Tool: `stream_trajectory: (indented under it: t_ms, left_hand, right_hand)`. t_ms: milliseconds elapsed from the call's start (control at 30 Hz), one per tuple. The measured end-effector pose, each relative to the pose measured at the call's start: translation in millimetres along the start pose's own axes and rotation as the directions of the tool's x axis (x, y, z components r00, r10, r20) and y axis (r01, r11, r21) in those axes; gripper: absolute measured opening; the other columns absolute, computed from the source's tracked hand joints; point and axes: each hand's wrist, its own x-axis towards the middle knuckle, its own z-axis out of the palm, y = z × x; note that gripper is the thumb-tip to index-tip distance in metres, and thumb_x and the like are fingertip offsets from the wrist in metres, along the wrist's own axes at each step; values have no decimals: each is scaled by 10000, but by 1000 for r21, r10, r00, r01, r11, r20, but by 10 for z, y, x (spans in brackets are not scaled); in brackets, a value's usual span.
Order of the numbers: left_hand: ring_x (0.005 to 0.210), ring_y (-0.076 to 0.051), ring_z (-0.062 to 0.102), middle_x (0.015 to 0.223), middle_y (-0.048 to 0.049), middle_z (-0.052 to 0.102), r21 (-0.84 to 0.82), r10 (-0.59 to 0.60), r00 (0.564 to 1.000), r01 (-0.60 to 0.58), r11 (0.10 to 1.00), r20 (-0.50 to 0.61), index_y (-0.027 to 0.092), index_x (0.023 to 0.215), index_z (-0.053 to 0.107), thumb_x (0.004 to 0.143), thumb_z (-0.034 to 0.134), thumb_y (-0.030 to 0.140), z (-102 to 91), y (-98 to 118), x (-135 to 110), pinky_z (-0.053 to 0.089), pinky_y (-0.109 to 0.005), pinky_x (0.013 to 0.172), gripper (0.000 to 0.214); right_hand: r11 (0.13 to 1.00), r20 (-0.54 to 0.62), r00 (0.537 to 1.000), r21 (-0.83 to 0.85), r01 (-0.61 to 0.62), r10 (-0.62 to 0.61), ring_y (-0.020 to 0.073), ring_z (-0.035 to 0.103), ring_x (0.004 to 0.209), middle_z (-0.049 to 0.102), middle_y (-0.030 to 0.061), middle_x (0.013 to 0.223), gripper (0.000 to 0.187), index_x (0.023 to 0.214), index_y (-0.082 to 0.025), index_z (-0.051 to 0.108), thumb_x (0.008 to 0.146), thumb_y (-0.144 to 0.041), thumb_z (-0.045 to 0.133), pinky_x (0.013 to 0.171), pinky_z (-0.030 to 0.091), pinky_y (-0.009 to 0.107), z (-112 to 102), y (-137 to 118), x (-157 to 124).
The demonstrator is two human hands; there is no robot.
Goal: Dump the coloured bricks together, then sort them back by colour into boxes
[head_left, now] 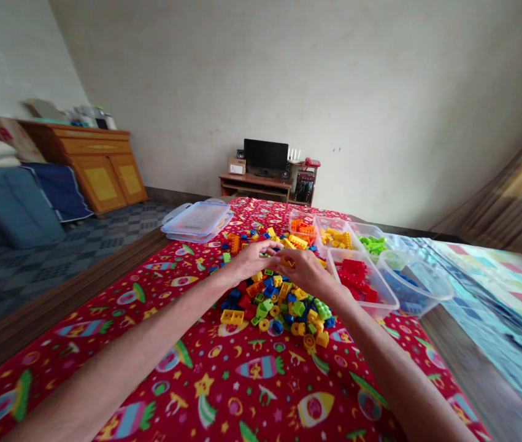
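Observation:
A heap of toy building bricks [267,291] in yellow, blue, green, red and orange lies on the red patterned cloth [261,393]. Over its middle, my left hand [255,260] bends inward with curled fingers. My right hand [304,270] meets it from the other side, fingers also curled, and the fingertips of both come together. A bit of yellow shows by my right fingers; whether it is a held brick or part of the heap is unclear. What either hand pinches is hidden.
Right of the heap stand clear boxes of sorted bricks: orange [303,230], yellow [335,238], lime green [373,244] and red [357,279]. A round clear tub [435,288] holds blue pieces. Stacked clear lids [199,220] lie at the back left. A monitor [266,155] stands beyond.

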Motion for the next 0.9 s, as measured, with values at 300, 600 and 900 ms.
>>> stream_trajectory:
  t_ms: [300,600,900]
  left_hand:
    - [778,-224,669,832,-49,716,760,-10,978,-155,631,209,208,852,712,726,661,226,-284,105,-181,487,-256,672,137]
    - [722,-187,671,809,-19,733,634,41,987,-130,762,154,204,935,705,759,573,189,-251,46,-95,483,-243,655,221]
    - [889,-197,671,989,-67,715,259,130,981,-164,952,144,161,1163,578,792,615,337,-163,-25,-6,514,-283,753,412]
  right_hand:
    - [989,-140,986,-104,-102,87,160,636,745,721,75,840,246,1028,-155,703,801,-186,614,663,413,233,-105,210,12]
    - [993,10,996,-74,-88,89,135,626,715,719,60,825,287,1075,-164,706,808,-154,601,653,420,211,-74,42,-14]
    - [997,56,998,-70,-25,29,152,637,689,723,73,822,348,1129,-142,684,791,-144,599,624,410,224,-15,52,-1]
